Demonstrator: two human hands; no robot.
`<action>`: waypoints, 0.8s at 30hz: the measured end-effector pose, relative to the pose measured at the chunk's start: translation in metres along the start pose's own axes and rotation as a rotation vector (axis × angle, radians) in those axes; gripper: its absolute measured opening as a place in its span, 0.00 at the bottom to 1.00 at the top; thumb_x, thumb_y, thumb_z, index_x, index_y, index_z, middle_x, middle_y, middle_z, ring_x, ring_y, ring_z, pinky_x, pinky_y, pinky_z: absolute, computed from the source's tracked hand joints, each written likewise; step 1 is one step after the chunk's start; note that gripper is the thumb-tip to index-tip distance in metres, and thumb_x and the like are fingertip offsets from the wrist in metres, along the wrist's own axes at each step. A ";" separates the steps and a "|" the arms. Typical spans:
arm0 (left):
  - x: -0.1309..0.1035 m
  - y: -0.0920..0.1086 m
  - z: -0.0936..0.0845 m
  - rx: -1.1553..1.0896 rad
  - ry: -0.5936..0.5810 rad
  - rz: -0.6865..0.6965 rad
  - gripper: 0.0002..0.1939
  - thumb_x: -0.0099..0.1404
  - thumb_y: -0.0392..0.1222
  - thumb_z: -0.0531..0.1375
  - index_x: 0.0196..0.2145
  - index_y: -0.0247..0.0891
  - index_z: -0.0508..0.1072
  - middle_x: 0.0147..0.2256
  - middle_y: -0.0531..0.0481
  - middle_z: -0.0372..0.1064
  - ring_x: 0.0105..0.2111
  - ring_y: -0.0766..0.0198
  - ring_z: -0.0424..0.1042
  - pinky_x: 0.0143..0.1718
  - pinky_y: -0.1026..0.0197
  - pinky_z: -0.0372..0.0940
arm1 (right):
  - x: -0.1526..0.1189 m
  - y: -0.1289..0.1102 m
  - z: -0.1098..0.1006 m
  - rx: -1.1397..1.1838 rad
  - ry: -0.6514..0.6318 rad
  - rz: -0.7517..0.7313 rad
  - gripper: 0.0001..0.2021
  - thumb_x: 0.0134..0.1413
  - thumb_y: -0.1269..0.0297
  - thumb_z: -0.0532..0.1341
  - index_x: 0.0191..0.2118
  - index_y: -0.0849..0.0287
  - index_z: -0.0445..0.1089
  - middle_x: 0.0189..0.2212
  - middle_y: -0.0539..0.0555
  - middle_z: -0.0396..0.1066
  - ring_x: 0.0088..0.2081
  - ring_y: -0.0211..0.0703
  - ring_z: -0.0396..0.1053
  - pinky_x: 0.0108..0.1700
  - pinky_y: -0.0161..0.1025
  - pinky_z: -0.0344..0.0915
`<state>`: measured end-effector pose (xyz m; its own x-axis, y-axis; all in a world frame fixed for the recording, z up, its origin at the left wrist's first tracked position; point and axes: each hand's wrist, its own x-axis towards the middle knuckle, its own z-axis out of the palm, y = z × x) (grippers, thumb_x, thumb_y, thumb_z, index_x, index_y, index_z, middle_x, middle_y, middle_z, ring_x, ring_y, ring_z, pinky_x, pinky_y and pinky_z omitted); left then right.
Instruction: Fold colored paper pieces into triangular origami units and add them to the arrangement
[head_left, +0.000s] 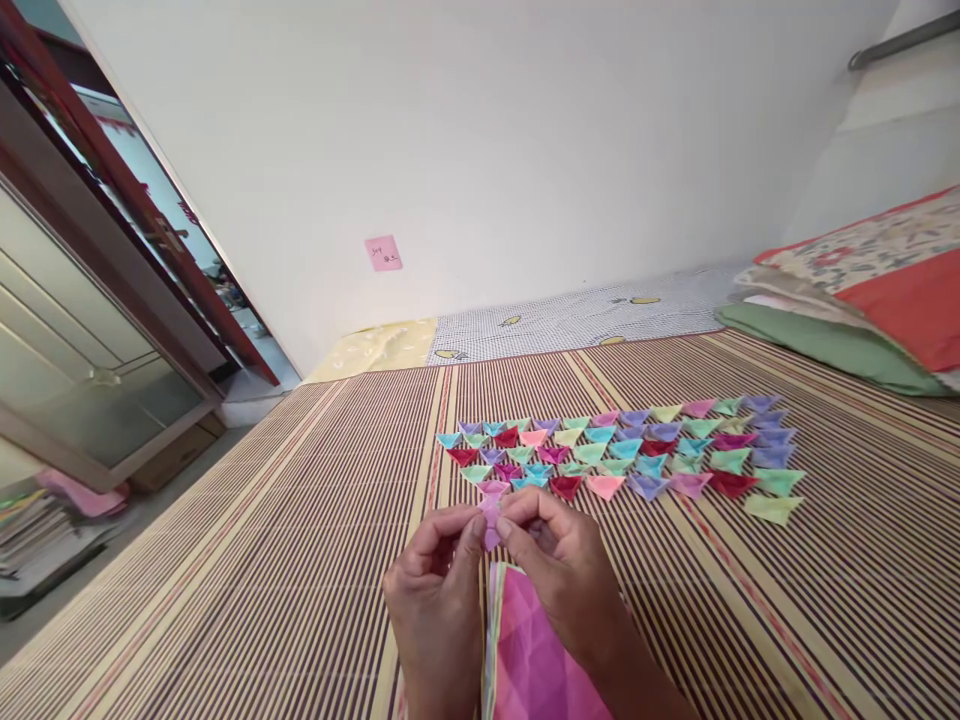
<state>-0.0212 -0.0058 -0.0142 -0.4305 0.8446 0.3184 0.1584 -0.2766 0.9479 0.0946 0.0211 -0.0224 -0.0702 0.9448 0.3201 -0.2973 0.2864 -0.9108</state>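
Note:
Between my two hands is a small piece of folded pink-purple paper. My left hand pinches its left side with thumb and forefinger, and my right hand pinches its right side. Just beyond my fingers, rows of small folded paper boats in many colours lie on the striped mat. Below and between my wrists lies a stack of coloured paper with a magenta sheet on top, partly covered by my right hand and forearm.
Folded bedding in green and red is piled at the right. A patterned cloth runs along the white wall, which bears a pink note. At the left are a glass-panelled door and stacked papers low down.

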 end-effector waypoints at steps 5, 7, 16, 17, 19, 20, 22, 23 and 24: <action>0.001 -0.006 0.004 -0.063 0.049 -0.031 0.08 0.57 0.45 0.73 0.32 0.40 0.83 0.30 0.48 0.81 0.31 0.58 0.80 0.33 0.61 0.77 | 0.002 0.002 0.002 -0.014 0.046 -0.012 0.10 0.59 0.63 0.65 0.27 0.58 0.69 0.28 0.50 0.69 0.32 0.40 0.66 0.36 0.39 0.65; 0.000 -0.008 0.006 -0.075 0.064 -0.042 0.09 0.56 0.45 0.73 0.32 0.39 0.82 0.29 0.49 0.80 0.30 0.60 0.79 0.32 0.62 0.76 | 0.003 0.002 0.001 -0.035 0.062 -0.005 0.10 0.58 0.62 0.66 0.27 0.58 0.70 0.28 0.50 0.70 0.32 0.41 0.67 0.36 0.39 0.66; 0.006 -0.010 0.003 -0.334 -0.078 -0.278 0.15 0.54 0.44 0.76 0.36 0.36 0.82 0.30 0.50 0.77 0.29 0.66 0.74 0.33 0.67 0.71 | 0.003 -0.002 -0.007 -0.034 0.063 0.064 0.08 0.57 0.60 0.67 0.32 0.58 0.72 0.28 0.53 0.74 0.32 0.45 0.74 0.35 0.41 0.71; 0.007 -0.011 0.002 -0.353 -0.128 -0.301 0.13 0.55 0.45 0.76 0.34 0.35 0.82 0.28 0.50 0.76 0.27 0.68 0.72 0.32 0.68 0.70 | 0.003 -0.002 -0.007 -0.031 0.062 0.070 0.09 0.57 0.60 0.68 0.32 0.58 0.72 0.28 0.53 0.74 0.32 0.45 0.74 0.35 0.41 0.72; 0.009 -0.013 0.000 -0.399 -0.171 -0.317 0.11 0.57 0.45 0.74 0.31 0.35 0.82 0.27 0.51 0.74 0.26 0.69 0.70 0.31 0.69 0.68 | 0.003 -0.003 -0.008 -0.030 0.052 0.080 0.10 0.57 0.58 0.68 0.33 0.59 0.72 0.29 0.53 0.74 0.32 0.45 0.74 0.36 0.41 0.73; 0.009 -0.013 0.000 -0.423 -0.172 -0.316 0.11 0.57 0.45 0.74 0.30 0.36 0.81 0.27 0.51 0.74 0.27 0.69 0.70 0.32 0.68 0.68 | 0.003 -0.004 -0.008 -0.022 0.044 0.084 0.10 0.57 0.58 0.69 0.34 0.59 0.72 0.30 0.53 0.74 0.33 0.45 0.75 0.37 0.42 0.73; 0.008 -0.014 0.001 -0.462 -0.160 -0.309 0.10 0.57 0.44 0.74 0.30 0.36 0.81 0.27 0.51 0.75 0.28 0.68 0.71 0.34 0.68 0.69 | 0.004 -0.005 -0.009 0.009 0.025 0.093 0.10 0.57 0.57 0.69 0.36 0.59 0.73 0.32 0.54 0.75 0.34 0.45 0.75 0.38 0.41 0.74; 0.008 -0.013 0.002 -0.476 -0.154 -0.303 0.10 0.56 0.44 0.75 0.29 0.36 0.81 0.27 0.51 0.75 0.29 0.68 0.72 0.34 0.67 0.69 | 0.005 -0.005 -0.009 0.026 0.005 0.099 0.11 0.57 0.57 0.69 0.37 0.59 0.74 0.32 0.54 0.76 0.35 0.45 0.75 0.38 0.41 0.74; 0.007 -0.013 0.003 -0.487 -0.151 -0.299 0.10 0.56 0.44 0.75 0.29 0.36 0.81 0.27 0.51 0.75 0.29 0.67 0.72 0.34 0.67 0.69 | 0.006 -0.005 -0.010 0.037 -0.024 0.107 0.11 0.58 0.56 0.69 0.37 0.59 0.74 0.32 0.54 0.76 0.34 0.44 0.75 0.38 0.41 0.74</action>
<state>-0.0236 0.0052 -0.0240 -0.2564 0.9644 0.0643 -0.3922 -0.1646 0.9050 0.1052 0.0268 -0.0186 -0.1263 0.9655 0.2278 -0.3217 0.1774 -0.9301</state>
